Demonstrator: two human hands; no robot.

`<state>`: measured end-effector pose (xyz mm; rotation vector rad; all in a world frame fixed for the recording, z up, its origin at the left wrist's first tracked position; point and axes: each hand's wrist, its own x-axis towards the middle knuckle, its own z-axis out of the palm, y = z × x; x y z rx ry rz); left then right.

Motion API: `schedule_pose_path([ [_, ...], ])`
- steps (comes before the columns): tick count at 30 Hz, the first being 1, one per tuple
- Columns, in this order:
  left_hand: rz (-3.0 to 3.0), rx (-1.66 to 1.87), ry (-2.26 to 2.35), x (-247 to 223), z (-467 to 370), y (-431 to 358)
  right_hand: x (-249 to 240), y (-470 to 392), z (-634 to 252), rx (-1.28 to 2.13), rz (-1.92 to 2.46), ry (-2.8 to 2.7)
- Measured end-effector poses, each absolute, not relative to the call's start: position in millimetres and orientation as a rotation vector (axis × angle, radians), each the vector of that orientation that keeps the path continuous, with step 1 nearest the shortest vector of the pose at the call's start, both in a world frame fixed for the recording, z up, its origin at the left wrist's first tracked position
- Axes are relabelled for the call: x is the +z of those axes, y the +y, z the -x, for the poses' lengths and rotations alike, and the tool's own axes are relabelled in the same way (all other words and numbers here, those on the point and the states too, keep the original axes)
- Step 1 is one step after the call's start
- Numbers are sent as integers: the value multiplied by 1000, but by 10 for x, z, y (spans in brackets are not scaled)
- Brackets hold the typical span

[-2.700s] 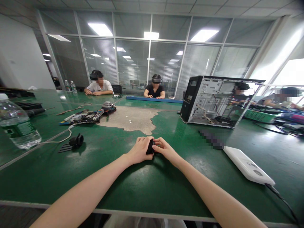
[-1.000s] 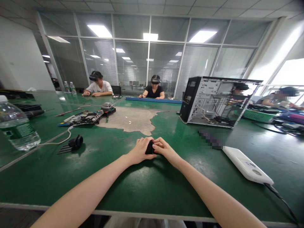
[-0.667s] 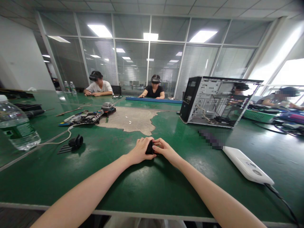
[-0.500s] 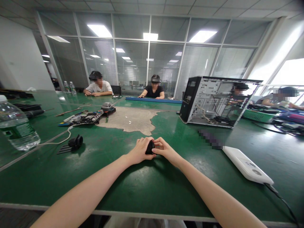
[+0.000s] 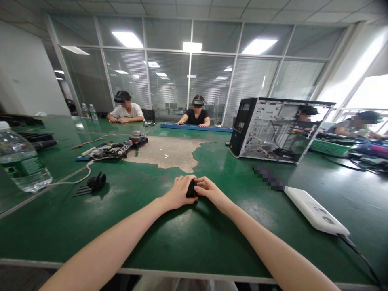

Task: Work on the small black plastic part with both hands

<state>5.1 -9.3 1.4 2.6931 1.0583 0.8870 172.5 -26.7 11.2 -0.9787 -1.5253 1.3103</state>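
Note:
A small black object (image 5: 190,189) sits between my two hands at the middle of the green table (image 5: 169,238); its kind cannot be made out. My left hand (image 5: 179,191) is wrapped round it from the left, fingers over the top and far side. From the right, my right hand (image 5: 209,190) pinches its edge with thumb and fingertips. Most of the object is hidden by my fingers. Off to the left lies a black part with several flat prongs and a round end (image 5: 96,182).
An open computer case (image 5: 239,129) stands at the right, behind a white power bank (image 5: 317,210) with a cable. Circuit boards (image 5: 104,150) lie at the left, near a water bottle (image 5: 26,165). A bare worn patch (image 5: 169,151) marks the table. Other people sit beyond.
My right thumb and fingers have shifted slightly on the black object, which has turned a little. My left hand stays nearly still around it.

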Motion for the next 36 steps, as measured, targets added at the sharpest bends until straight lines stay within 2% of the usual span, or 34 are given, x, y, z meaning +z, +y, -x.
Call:
schedule_pose_path([
  [18, -2670, 899, 1058, 16, -60, -97, 114, -256, -1734, 1302, 1007, -1512],
  [25, -2661, 890, 1072, 22, -60, -106, 115, -276, -1767, 1348, 892, -1570],
  [36, -2660, 883, 1058, 39, -59, -107, 110, -259, -1732, 1328, 1000, -1508],
])
